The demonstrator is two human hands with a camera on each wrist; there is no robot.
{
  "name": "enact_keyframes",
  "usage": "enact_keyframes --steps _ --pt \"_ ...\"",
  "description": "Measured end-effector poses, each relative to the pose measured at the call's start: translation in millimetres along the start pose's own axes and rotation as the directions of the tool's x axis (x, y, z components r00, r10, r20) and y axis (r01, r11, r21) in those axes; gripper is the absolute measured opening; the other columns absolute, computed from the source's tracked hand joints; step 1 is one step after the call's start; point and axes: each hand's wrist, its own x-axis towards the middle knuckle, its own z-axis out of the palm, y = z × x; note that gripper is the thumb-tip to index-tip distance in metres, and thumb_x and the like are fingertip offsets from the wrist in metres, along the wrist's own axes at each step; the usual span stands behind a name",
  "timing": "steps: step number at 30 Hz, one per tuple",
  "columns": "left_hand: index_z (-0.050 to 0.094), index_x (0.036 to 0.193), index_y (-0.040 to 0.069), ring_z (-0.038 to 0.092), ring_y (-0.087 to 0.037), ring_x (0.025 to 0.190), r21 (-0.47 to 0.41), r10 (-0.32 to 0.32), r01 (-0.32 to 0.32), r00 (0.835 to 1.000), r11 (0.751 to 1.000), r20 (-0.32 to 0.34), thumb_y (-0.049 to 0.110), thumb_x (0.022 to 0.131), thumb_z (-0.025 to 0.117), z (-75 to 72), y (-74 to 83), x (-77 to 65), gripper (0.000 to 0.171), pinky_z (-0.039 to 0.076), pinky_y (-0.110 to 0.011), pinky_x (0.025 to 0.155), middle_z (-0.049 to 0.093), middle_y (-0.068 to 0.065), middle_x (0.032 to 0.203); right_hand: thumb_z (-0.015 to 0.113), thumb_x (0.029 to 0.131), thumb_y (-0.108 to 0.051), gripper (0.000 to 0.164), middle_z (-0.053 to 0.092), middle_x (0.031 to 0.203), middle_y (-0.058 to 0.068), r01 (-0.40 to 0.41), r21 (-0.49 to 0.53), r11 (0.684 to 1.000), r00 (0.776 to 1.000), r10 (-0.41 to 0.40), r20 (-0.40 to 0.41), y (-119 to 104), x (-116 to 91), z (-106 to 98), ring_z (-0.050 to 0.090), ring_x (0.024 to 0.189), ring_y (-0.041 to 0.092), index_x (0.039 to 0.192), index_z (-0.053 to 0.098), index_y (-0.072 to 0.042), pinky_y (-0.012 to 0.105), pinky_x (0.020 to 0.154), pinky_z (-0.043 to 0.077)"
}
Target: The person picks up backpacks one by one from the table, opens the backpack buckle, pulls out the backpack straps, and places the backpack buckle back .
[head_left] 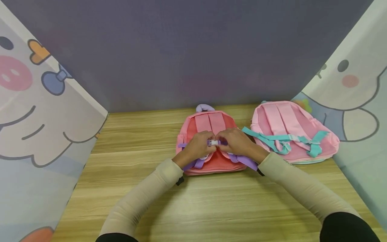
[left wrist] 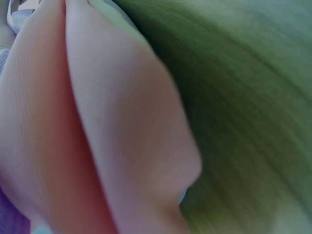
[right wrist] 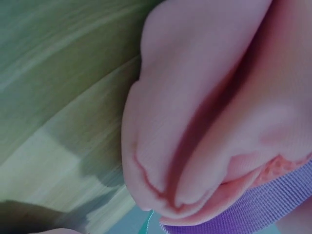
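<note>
A coral-pink backpack (head_left: 223, 168) lies on the table with its shoulder straps facing up and its purple loop handle (head_left: 205, 107) at the far end. Across its middle, a white plastic buckle (head_left: 213, 143) on purple webbing sits between both hands. My left hand (head_left: 196, 147) pinches the buckle's left side with curled fingers. From the right, my right hand (head_left: 237, 141) pinches the buckle's other end and its webbing. Pink fabric (left wrist: 122, 117) fills much of the left wrist view. In the right wrist view, purple webbing (right wrist: 253, 204) runs beside pink cloth (right wrist: 180, 107); neither wrist view shows fingers clearly.
A second, lighter pink backpack (head_left: 314, 134) with teal straps (head_left: 281, 137) lies to the right, close to my right forearm. A grey panel (head_left: 193, 53) stands behind the wooden table (head_left: 211, 208). Cartoon-printed walls (head_left: 33, 124) flank both sides.
</note>
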Motion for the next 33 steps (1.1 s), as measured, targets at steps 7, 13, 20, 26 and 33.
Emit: enact_keyframes --steps 7,13,20,26,33 --pt "0.065 0.104 0.007 0.059 -0.013 0.087 0.006 0.065 -0.066 0.998 0.998 0.018 0.011 0.086 0.073 -4.0 -2.4 -0.9 0.02 0.051 -0.023 0.077 0.068 -0.005 0.102 0.079 0.084 -0.027 0.021 0.068 0.085 -0.005 -0.007 0.01 1.0 1.0 0.008 -0.008 2.6 0.2 2.1 0.058 0.076 0.013 0.102 0.075 -0.015 0.035 0.074 0.049" --pt "0.064 0.115 0.005 0.062 -0.015 0.102 -0.04 0.055 -0.051 0.995 0.998 0.089 0.015 0.092 0.073 -8.1 -4.9 -3.0 0.026 0.053 -0.03 0.091 0.068 -0.007 0.115 0.078 0.085 -0.027 0.02 0.068 0.084 -0.005 -0.028 0.02 0.999 1.0 0.028 0.008 1.3 0.3 1.7 0.059 0.077 0.012 0.102 0.075 -0.016 0.035 0.074 0.048" --pt "0.061 0.123 0.005 0.059 -0.016 0.104 -0.113 -0.018 0.034 0.991 0.993 0.132 0.02 0.094 0.073 -18.1 -4.4 -12.8 0.035 0.052 -0.031 0.091 0.064 -0.006 0.12 0.08 0.084 -0.027 0.021 0.069 0.084 -0.003 -0.045 0.049 0.998 0.999 0.045 -0.003 -0.5 0.3 -2.3 0.058 0.075 0.011 0.1 0.073 -0.015 0.033 0.073 0.05" --pt "0.066 0.108 0.008 0.057 -0.012 0.084 -0.14 -0.045 0.053 0.997 0.989 0.061 0.021 0.094 0.075 -23.0 -6.3 -18.1 0.021 0.049 -0.023 0.074 0.065 -0.003 0.097 0.079 0.085 -0.025 0.018 0.065 0.082 -0.004 -0.078 0.062 0.995 0.997 0.077 0.017 1.5 0.0 -3.5 0.055 0.074 0.01 0.099 0.073 -0.017 0.029 0.069 0.048" --pt "0.069 0.103 0.011 0.055 -0.008 0.075 -0.129 -0.029 0.031 0.999 0.991 0.021 0.021 0.093 0.076 -26.6 -10.0 -21.0 0.016 0.048 -0.02 0.067 0.065 0.0 0.088 0.08 0.085 -0.026 0.019 0.065 0.083 -0.004 -0.076 0.076 0.994 0.997 0.074 0.027 1.6 -0.1 -5.3 0.055 0.074 0.011 0.1 0.073 -0.016 0.03 0.069 0.048"
